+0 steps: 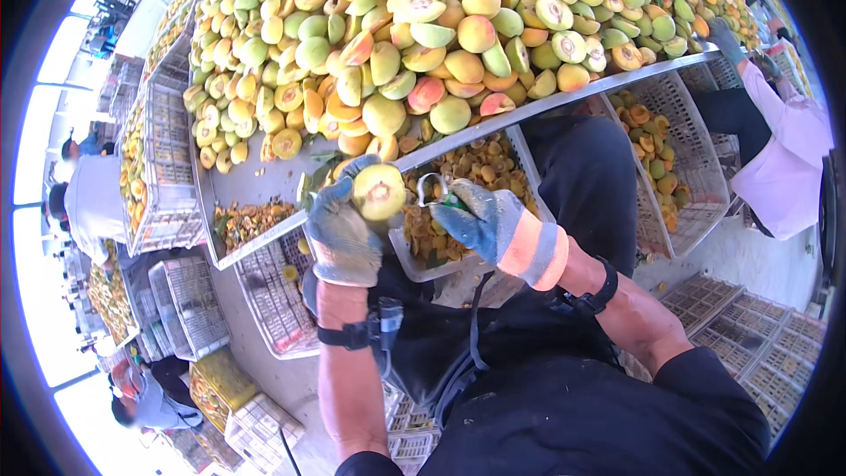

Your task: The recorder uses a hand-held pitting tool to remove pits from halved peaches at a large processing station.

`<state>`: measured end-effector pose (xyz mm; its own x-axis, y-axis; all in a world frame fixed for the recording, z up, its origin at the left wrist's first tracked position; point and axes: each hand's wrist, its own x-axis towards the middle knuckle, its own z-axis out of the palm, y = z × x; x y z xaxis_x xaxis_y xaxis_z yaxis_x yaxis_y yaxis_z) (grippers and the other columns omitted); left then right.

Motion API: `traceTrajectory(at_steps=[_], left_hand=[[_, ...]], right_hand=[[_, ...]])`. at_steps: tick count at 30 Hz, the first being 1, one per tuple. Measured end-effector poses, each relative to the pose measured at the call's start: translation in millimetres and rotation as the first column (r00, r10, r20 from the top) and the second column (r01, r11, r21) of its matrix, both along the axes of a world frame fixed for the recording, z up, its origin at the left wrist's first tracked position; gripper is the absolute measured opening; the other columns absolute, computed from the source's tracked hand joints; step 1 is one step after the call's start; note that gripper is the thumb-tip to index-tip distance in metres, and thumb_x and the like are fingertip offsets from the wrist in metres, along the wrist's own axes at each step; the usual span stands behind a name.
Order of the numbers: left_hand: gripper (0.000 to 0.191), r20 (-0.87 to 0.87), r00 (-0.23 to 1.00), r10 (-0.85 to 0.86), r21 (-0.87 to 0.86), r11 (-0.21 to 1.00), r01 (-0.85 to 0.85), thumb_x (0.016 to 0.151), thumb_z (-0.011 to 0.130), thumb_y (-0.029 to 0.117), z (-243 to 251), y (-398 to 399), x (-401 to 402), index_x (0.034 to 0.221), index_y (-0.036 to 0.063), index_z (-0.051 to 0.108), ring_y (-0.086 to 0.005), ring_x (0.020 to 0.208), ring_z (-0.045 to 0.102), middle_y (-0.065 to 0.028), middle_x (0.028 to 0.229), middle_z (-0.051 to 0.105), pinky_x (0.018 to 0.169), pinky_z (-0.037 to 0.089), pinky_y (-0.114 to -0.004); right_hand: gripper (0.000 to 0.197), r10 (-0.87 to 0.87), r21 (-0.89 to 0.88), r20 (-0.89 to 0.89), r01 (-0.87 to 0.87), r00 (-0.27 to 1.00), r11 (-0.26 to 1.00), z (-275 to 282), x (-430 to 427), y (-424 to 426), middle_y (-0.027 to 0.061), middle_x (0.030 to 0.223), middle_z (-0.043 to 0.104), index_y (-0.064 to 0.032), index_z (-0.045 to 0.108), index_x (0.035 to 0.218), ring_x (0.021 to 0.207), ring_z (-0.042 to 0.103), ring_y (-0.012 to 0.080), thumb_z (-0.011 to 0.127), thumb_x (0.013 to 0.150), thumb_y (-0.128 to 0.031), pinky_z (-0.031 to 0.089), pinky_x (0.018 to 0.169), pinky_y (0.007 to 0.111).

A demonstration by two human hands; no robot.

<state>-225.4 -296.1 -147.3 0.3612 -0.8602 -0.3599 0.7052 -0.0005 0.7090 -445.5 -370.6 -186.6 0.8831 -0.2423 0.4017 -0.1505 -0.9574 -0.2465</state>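
Note:
My left hand (pixel 345 231), in a worn blue-and-grey work glove, holds a halved yellow-green stone fruit (pixel 379 192) by its edge, the cut face with the pit area turned up. Just right of it, my gloved right hand (pixel 489 221) grips a small pitting tool (pixel 433 189) with a curved metal loop and a green handle. The loop is a little apart from the fruit. Beyond both hands, a large heap of halved peaches or similar stone fruit (pixel 396 53) lies on a metal table (pixel 254 178). Pits and scraps (pixel 254 221) lie at its near left corner.
Below the table rim (pixel 482 129) stands a crate (pixel 433 272) of pits and scraps between my legs. Plastic crates stand left (pixel 271 297) and right (pixel 697 165). A co-worker in a pink top (pixel 780 145) sits at the right; other people work at the left.

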Motion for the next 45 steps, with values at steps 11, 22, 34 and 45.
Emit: traceTrajectory(at_steps=[11,22,34,45], left_hand=[[0.031,0.26,0.928,0.266,0.022,0.96,-0.281,0.098,0.049,0.03,0,35,-62,0.118,0.007,0.055,-0.0267,0.092,0.066,-0.0112,0.102,0.066,0.083,0.056,-0.04],[0.045,0.307,0.853,0.423,-0.068,0.903,-0.424,0.103,0.042,0.043,16,32,-101,0.11,0.002,0.058,-0.0208,0.08,0.064,-0.0093,0.094,0.063,0.075,0.056,-0.033],[0.04,0.277,0.782,0.559,-0.137,0.828,-0.544,0.103,0.043,0.037,1,25,-114,0.109,0.0002,0.059,-0.0225,0.09,0.063,-0.0106,0.101,0.062,0.083,0.054,-0.034],[0.038,0.555,0.7,0.449,-0.155,0.883,-0.443,0.104,0.041,0.035,1,25,-110,0.107,0.001,0.058,-0.02,0.083,0.064,-0.0105,0.1,0.062,0.077,0.054,-0.032]], right_hand=[[0.04,0.117,0.36,-0.198,-0.038,0.973,0.932,36,23,32,0.0195,0.118,0.059,-0.0061,0.055,0.128,0.084,0.067,0.0307,0.056,0.089,-0.012,0.051,0.059,0.038],[0.034,0.054,0.752,0.06,-0.081,0.997,0.654,33,18,47,0.0137,0.109,0.065,-0.0074,0.06,0.118,0.093,0.066,0.0322,0.065,0.085,-0.015,0.054,0.077,0.038],[0.038,-0.05,0.955,-0.118,0.127,0.992,0.268,26,21,56,0.008,0.122,0.062,-0.0077,0.057,0.124,0.11,0.062,0.0204,0.067,0.088,-0.015,0.05,0.089,0.033],[0.034,0.068,0.98,0.084,-0.095,0.994,0.176,36,11,43,0.0061,0.118,0.063,-0.0068,0.056,0.126,0.113,0.06,0.0177,0.062,0.092,-0.011,0.048,0.097,0.032]])
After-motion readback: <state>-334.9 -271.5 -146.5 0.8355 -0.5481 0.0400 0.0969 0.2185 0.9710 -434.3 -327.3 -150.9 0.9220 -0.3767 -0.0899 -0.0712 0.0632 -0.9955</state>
